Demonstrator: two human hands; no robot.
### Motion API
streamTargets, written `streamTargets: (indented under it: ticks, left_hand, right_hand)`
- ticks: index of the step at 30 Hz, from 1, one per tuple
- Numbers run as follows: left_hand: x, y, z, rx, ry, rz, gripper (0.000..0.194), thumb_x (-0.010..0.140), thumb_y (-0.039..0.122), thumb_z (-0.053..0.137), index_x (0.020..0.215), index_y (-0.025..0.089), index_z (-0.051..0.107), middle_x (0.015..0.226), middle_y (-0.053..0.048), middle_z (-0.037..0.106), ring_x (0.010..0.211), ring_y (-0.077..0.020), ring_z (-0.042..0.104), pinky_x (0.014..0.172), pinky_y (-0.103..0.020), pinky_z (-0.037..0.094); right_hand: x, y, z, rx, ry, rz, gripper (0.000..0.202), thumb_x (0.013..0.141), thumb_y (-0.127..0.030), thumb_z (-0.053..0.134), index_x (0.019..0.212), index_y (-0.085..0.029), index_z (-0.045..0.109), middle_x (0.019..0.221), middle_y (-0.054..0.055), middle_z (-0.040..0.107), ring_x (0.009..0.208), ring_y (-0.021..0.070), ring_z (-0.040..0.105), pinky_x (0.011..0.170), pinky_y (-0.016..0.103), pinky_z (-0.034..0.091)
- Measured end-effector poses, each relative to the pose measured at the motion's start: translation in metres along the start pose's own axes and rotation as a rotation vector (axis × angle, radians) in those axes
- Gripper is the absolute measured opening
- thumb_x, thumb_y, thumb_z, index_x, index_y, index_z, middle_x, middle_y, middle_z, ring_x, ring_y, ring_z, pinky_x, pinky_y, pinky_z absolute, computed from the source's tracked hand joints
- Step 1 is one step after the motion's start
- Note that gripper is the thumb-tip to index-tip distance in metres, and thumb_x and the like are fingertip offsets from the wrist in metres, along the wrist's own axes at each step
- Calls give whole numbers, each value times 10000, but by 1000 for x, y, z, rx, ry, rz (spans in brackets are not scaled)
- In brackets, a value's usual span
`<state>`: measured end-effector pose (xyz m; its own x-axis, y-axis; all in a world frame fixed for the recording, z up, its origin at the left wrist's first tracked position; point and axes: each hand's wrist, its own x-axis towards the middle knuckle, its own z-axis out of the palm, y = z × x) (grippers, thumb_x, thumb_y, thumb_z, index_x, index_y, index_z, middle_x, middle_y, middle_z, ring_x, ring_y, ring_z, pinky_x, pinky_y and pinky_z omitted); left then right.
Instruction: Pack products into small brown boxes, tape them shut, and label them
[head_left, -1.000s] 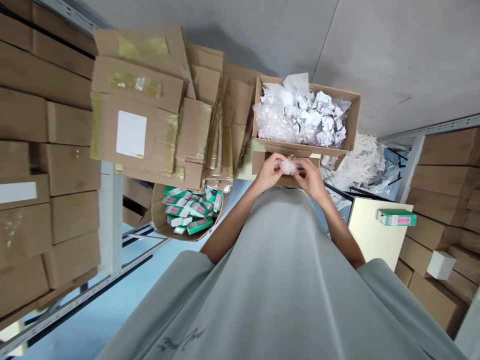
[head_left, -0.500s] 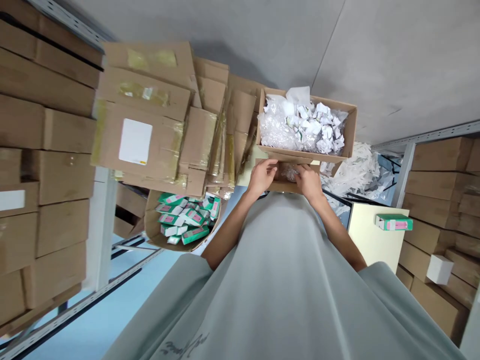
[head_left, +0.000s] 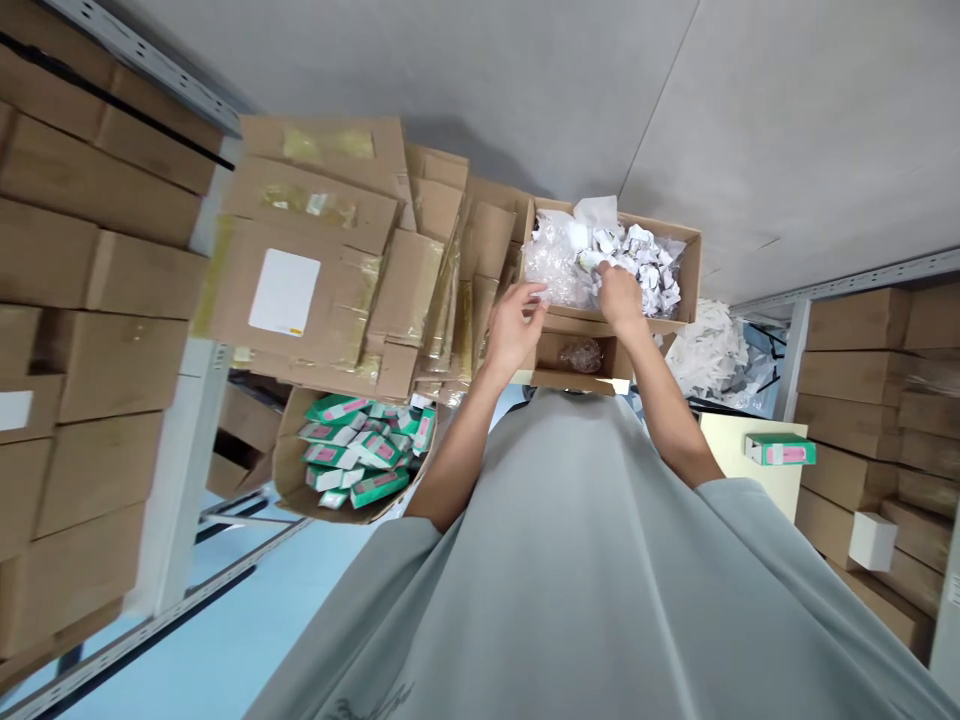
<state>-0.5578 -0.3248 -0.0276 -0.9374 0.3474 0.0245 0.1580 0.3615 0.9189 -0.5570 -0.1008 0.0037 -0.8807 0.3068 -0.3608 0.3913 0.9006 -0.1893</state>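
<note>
Crumpled clear wrap [head_left: 581,354] sits down in the small open carton [head_left: 549,350], right up against the larger open box [head_left: 691,285] just beyond it, and here's the right hand [head_left: 621,298] in over that box, fingers down at the crumpled white paper [head_left: 651,262], though whether they're gripping any of it I cannot tell! Over at the near left corner, the left hand [head_left: 516,325] hovers with fingers loosely curved, grasping nothing, close beside the heap of clear plastic packing [head_left: 553,262].
</note>
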Motion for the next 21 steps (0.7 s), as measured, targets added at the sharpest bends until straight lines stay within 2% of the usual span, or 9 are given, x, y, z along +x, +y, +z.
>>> streamTargets:
  ticks: [5,10,13,17,19,21]
  left_hand:
    - [-11,-6,7,-23,-3,-10,259,1064,227,650,1293,225,770,1343,-90,798,1136,-226,810,984,-349,693]
    - [-14,-6,8,-12,-30,-30,278,1060,245,646,1305,218,774,1330,-90,798,1162,-230,799,980,-332,691]
    - [-20,-9,6,-1,-40,-35,286,1054,245,645,1306,216,776,1332,-92,805,1151,-233,805,1004,-349,692]
    - [-31,-14,6,16,-42,-69,281,1055,234,634,1296,221,778,1343,-83,814,1122,-218,812,1005,-341,692]
    - [-32,-15,8,19,-39,-83,276,1059,228,628,1290,219,778,1335,-82,816,1117,-213,813,1005,-335,691]
    - [-31,-14,11,18,-38,-78,276,1057,222,629,1290,218,777,1335,-83,815,1119,-212,811,1005,-336,691]
  right_hand:
    - [-7,32,13,105,122,-105,506,1001,-40,470,1437,-122,711,1315,213,778,1151,358,743,1075,482,575]
    - [-18,43,16,183,204,-147,522,995,-98,498,1472,-135,706,1374,210,738,1150,354,750,1091,489,592]
    - [-36,43,12,227,259,-172,479,1053,-166,510,1495,-164,695,1447,200,697,1131,332,761,1084,492,606]
    - [-61,36,9,285,276,-215,387,1123,-215,501,1439,-191,723,1401,175,714,1123,314,772,1071,471,609]
    - [-62,27,10,290,242,-246,367,1129,-197,509,1417,-186,737,1377,173,728,1135,310,774,1070,448,608]
    - [-51,12,12,269,192,-290,371,1118,-174,534,1427,-185,739,1399,167,733,1178,310,765,1090,440,606]
